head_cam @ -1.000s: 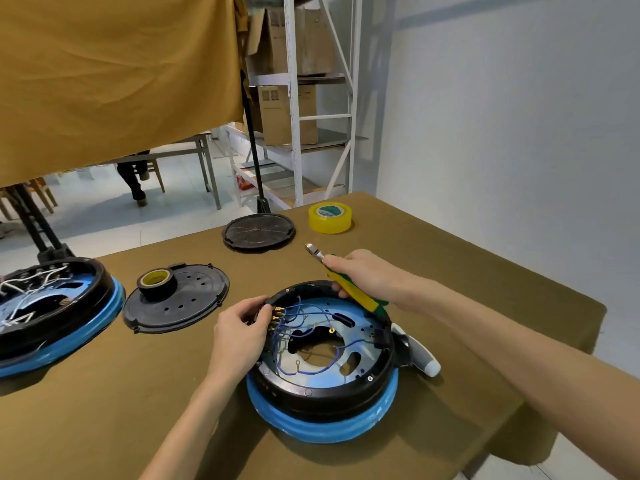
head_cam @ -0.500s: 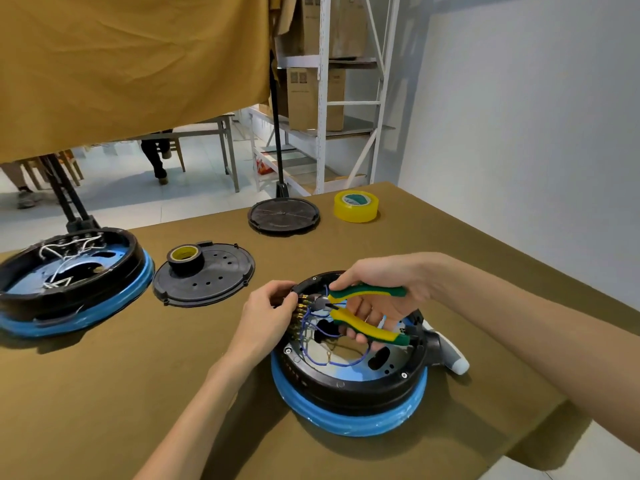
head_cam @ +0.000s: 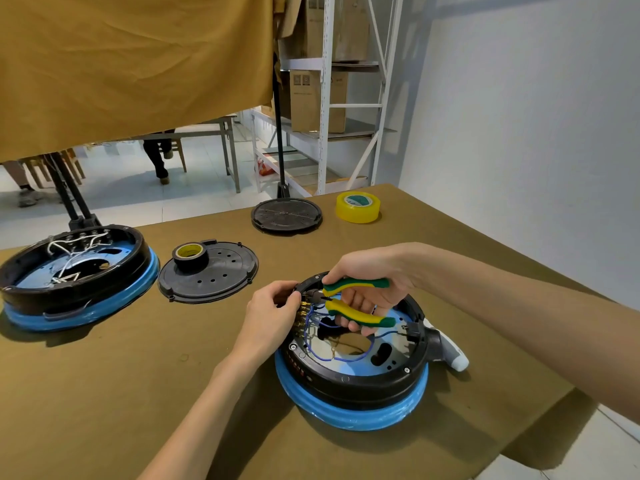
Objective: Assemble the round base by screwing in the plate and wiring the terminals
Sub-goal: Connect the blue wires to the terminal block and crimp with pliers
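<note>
- Right hand grips the pliers, whose length points leftward toward the terminals.
- Left hand pinches at those terminals on the round base, right beside the pliers' tip.

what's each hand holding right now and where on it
Right hand grips the yellow-and-green-handled pliers by both handles. Left hand pinches something at the round black base's terminal row; what exactly cannot be told.
</note>
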Demonstrator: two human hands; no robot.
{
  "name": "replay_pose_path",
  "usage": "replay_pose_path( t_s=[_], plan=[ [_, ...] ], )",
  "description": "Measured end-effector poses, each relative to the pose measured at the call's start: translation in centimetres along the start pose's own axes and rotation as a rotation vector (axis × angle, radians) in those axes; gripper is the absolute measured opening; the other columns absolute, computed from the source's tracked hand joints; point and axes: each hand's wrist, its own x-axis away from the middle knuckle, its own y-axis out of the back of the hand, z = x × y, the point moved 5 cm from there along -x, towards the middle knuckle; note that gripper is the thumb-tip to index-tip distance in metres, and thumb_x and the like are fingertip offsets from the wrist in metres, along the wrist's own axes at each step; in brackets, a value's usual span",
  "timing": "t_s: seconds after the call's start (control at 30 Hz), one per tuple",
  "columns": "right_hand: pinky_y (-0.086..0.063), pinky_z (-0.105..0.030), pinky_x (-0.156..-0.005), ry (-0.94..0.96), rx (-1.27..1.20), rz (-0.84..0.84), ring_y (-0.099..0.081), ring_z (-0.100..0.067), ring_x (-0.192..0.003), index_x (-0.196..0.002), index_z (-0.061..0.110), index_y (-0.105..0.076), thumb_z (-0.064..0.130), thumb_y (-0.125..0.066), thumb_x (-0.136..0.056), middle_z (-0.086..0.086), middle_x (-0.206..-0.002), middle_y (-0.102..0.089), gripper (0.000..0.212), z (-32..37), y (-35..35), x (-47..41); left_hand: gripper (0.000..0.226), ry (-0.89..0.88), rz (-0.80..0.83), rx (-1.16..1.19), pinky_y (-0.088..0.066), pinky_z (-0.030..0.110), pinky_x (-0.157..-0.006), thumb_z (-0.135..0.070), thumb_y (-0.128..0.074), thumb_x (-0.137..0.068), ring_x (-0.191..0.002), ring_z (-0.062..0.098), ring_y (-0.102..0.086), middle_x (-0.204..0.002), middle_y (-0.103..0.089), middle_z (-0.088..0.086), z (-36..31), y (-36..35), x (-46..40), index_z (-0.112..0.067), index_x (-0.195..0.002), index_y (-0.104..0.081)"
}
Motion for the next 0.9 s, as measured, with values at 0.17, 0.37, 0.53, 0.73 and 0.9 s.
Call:
replay_pose_path(
  t_s=[0.17,0.37,0.53,0.73,0.9],
  plan=[
    [-0.060,-0.031,-0.063,0.006,-0.073,0.028,-0.068,-0.023,-0.063,-0.105,-0.003,-0.061,0.048,-0.039,-0.106,-0.014,-0.079,-0.069,0.056,-0.3,-0.6,0.1,0.027,0.004,-0.001,0.010,-0.047,0.015,-0.079,-0.025,-0.061,-0.102,-0.104,-0.003,-0.062,-0.107,-0.068,-0.016,0.2,-0.1,0.0,-0.023,-0.128,-0.068],
    [-0.057,-0.028,-0.060,0.039,-0.139,0.038,-0.065,-0.020,-0.064,-0.101,-0.001,-0.062,0.047,-0.036,-0.108,-0.012,-0.079,-0.066,0.055,-0.9,-1.2,0.0,0.029,0.002,-0.010,0.015,-0.047,0.014,-0.078,-0.025,-0.060,-0.103,-0.105,-0.002,-0.062,-0.111,-0.069,-0.009,0.3,-0.2,-0.1,-0.021,-0.130,-0.067],
    [-0.062,-0.040,-0.071,0.059,-0.138,0.090,-0.068,-0.028,-0.075,-0.114,-0.008,-0.061,0.052,-0.041,-0.106,-0.019,-0.088,-0.067,0.064,-1.4,-1.3,0.5,0.027,-0.017,-0.011,-0.021,-0.045,0.012,-0.076,-0.026,-0.061,-0.102,-0.100,-0.006,-0.061,-0.105,-0.068,-0.017,0.3,0.0,0.0,-0.022,-0.128,-0.069],
    [-0.061,-0.039,-0.075,0.105,0.227,-0.081,-0.072,-0.026,-0.078,-0.106,0.001,-0.071,0.059,-0.062,-0.095,-0.013,-0.090,-0.074,0.060,-1.3,2.1,1.9,0.030,-0.010,0.000,-0.021,-0.045,0.009,-0.074,-0.028,-0.061,-0.102,-0.102,-0.008,-0.060,-0.108,-0.068,-0.016,0.5,0.0,-0.1,-0.022,-0.131,-0.067],
    [-0.055,-0.029,-0.060,0.274,0.549,-0.326,-0.067,-0.016,-0.065,-0.082,0.009,-0.071,0.066,-0.071,-0.085,-0.004,-0.074,-0.072,0.057,0.5,4.8,0.7,0.030,-0.007,-0.001,-0.013,-0.047,0.012,-0.076,-0.029,-0.061,-0.102,-0.102,-0.006,-0.062,-0.108,-0.068,-0.017,0.5,0.0,0.0,-0.022,-0.131,-0.068]
  ],
)
